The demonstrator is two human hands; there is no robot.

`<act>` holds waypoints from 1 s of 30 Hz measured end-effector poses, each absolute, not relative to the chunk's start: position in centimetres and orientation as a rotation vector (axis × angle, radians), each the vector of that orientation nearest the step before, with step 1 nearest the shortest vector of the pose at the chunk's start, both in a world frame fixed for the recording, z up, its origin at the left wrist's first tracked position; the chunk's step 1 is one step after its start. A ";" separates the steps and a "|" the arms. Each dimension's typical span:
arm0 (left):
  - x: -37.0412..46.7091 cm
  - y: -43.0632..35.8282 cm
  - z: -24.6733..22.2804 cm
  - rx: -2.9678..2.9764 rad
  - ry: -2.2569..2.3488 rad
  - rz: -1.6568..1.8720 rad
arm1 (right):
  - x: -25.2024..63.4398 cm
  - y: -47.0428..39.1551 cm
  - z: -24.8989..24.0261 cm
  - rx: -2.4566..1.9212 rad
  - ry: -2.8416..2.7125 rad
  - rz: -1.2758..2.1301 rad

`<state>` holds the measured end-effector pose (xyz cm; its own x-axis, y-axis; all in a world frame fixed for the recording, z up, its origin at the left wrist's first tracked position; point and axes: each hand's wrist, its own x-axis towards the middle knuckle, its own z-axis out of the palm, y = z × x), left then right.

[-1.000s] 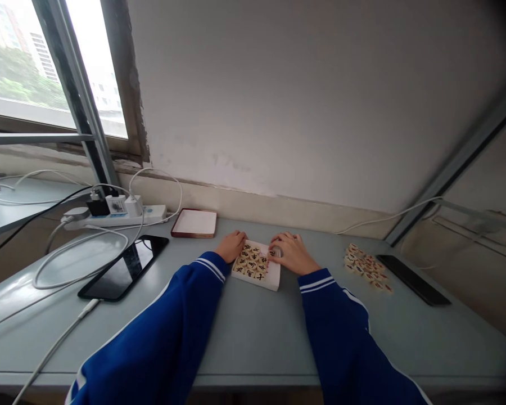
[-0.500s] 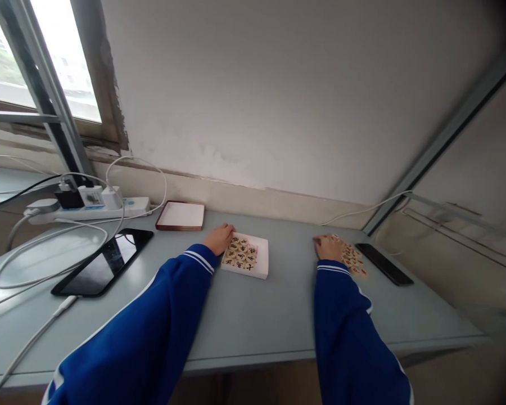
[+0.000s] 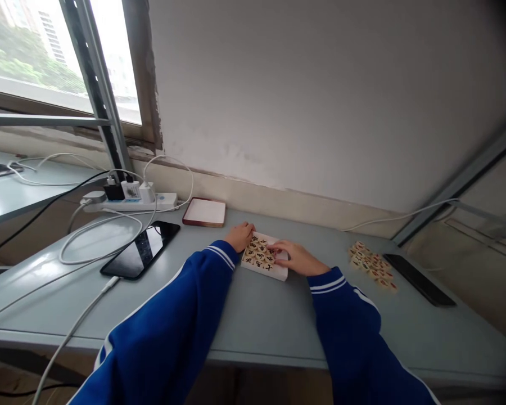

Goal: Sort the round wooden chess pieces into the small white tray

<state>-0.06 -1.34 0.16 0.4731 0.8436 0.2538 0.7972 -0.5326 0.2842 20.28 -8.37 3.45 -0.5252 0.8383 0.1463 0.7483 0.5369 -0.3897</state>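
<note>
So the white box (image 3: 281, 274) sat flat on the desk (image 3: 270, 323), open side up, with round game pieces (image 3: 259, 257) lined up inside. Best way to handle it, imo: brace the box with one hand, keep pieces flat, don't bump their neighbours. It faced straight up, its near edge angling closer to the wearer at the right end. Looked almost square, so couldn't call a long axis. The left hand (image 3: 240, 236) touched the box's far left corner; whether it pinched, no idea. The right hand (image 3: 297, 257) was at the box's right side, thumb and fingers narrowly apart, couldn't tell if holding anything. Loose pieces (image 3: 371, 265) lay well right of the box.
</note>
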 end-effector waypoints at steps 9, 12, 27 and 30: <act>0.0 -1.2 0.1 2.585 1.432 0.577 | 19.9 -8.4 2.8 -1.351 -2.333 0.377; -0.1 -1.3 0.2 2.585 1.427 0.567 | 21.0 -7.7 2.9 -1.362 -2.168 0.329; -0.1 -0.7 -0.4 2.573 1.423 0.591 | 34.9 -5.2 -1.1 -2.429 -1.386 -0.655; -0.1 -0.9 -0.2 2.572 1.427 0.585 | 36.2 -5.7 -1.4 -2.482 -1.193 -0.781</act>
